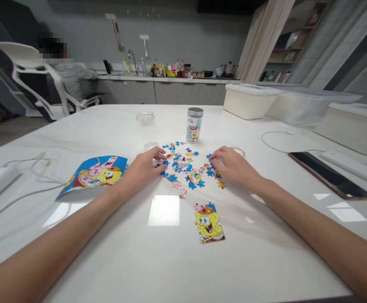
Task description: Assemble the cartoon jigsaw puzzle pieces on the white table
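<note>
Loose jigsaw puzzle pieces [188,167], mostly blue, yellow and pink, lie in a heap on the white table between my hands. My left hand [145,167] rests at the heap's left side, thumb and fingers apart, the thumb by a blue piece. On the right edge of the heap, my right hand [230,165] has its fingers slightly bent and parted, touching or just over blue pieces. Nearer to me lies a joined puzzle section [209,224] with a yellow cartoon face. A curled picture sheet [97,174] with the same character is left of my left forearm.
Behind the heap stand a lidded picture jar [194,126] and a clear open jar [147,128]. A tablet [328,174] and cable lie at right, with plastic bins [249,101] behind. More cables [38,187] are at left. A person [71,78] sits beyond the table.
</note>
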A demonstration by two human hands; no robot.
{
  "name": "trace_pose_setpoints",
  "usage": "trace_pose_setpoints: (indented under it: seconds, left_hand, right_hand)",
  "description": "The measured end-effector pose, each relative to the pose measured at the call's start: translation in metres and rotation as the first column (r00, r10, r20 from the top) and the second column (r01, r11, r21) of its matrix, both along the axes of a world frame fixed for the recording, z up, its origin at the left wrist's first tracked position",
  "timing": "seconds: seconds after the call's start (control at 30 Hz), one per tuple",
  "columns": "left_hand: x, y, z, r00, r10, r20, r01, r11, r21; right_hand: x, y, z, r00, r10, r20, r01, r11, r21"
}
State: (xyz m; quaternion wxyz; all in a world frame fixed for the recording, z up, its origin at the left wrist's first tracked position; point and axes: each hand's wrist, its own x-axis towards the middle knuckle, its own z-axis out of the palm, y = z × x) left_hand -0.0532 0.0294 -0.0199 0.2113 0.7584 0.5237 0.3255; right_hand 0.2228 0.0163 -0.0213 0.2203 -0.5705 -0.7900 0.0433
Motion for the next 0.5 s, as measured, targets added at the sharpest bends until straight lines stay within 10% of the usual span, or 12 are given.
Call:
trace_pose_setpoints:
  seconds: [0.5]
  left_hand:
    - [0.0066,-0.0011,0.0044,0.98,-0.122,0.159,0.127,0.992,-0.025]
  right_hand:
    - [-0.0009,0.0004,-0.0012,1.0,0.022,-0.017,-0.021,1.0,0.013]
